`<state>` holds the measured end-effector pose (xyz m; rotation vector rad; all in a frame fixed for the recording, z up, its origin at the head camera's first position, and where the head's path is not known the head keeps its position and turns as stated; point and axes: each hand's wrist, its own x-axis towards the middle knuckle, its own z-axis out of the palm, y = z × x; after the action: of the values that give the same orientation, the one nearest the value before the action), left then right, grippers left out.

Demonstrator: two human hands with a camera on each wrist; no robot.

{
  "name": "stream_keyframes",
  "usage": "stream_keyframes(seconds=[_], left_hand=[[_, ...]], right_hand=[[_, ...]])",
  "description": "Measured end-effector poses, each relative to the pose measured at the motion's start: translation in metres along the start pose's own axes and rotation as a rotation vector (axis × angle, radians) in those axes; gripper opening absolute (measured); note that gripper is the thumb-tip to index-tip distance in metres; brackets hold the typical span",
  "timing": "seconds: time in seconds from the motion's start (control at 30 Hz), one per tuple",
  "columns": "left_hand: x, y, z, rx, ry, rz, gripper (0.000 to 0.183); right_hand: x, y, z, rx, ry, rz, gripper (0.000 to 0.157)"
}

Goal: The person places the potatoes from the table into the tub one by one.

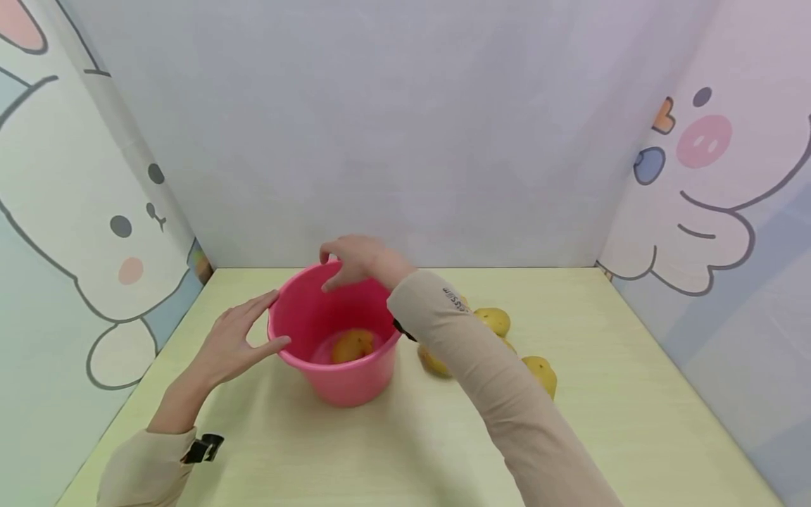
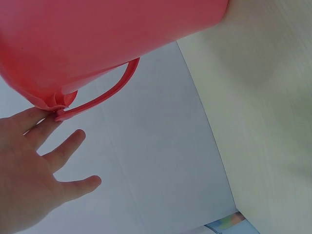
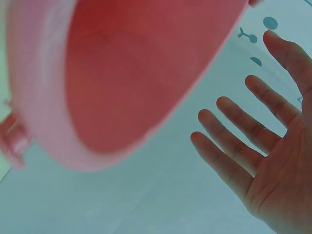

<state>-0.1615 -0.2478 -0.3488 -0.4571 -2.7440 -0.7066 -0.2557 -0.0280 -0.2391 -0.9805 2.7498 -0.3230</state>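
A pink bucket (image 1: 348, 387) stands upright on the table, its inside partly visible from above. At the bottom of it lies at least one potato (image 1: 350, 345). My left hand (image 1: 231, 345) touches the bucket's left rim, with the thumb over the edge and the fingers straight and spread. In the left wrist view two fingertips meet the rim beside the joint of the pink handle (image 2: 109, 92). My right hand (image 1: 361, 260) is over the bucket's far rim. Its fingers (image 3: 229, 161) are spread and hold nothing in the right wrist view.
Several potatoes (image 1: 494, 320) lie on the pale table (image 1: 602, 422) right of the bucket, some partly hidden by the right sleeve (image 1: 494, 380). A plain wall panel (image 1: 405, 141) rises behind the table. Panels with cartoon animals (image 1: 716, 183) flank both sides.
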Motion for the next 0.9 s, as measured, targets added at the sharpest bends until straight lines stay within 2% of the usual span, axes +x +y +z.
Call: stream_keyframes(seconds=[0.23, 0.4, 0.67, 0.9], left_hand=[[0.0, 0.001, 0.0, -0.002, -0.003, -0.005, 0.08], [0.0, 0.002, 0.0, -0.003, -0.003, -0.003, 0.08], [0.0, 0.0, 0.0, 0.003, 0.012, 0.013, 0.079], [-0.001, 0.0, 0.0, 0.004, 0.009, 0.014, 0.079]], right_hand=[[-0.01, 0.019, -0.005, 0.036, 0.026, -0.12, 0.057], [-0.018, 0.033, -0.007, 0.008, 0.03, -0.209, 0.056], [-0.037, 0.057, -0.003, -0.054, 0.047, -0.228, 0.052], [-0.052, 0.08, 0.002, -0.048, 0.076, -0.25, 0.047]])
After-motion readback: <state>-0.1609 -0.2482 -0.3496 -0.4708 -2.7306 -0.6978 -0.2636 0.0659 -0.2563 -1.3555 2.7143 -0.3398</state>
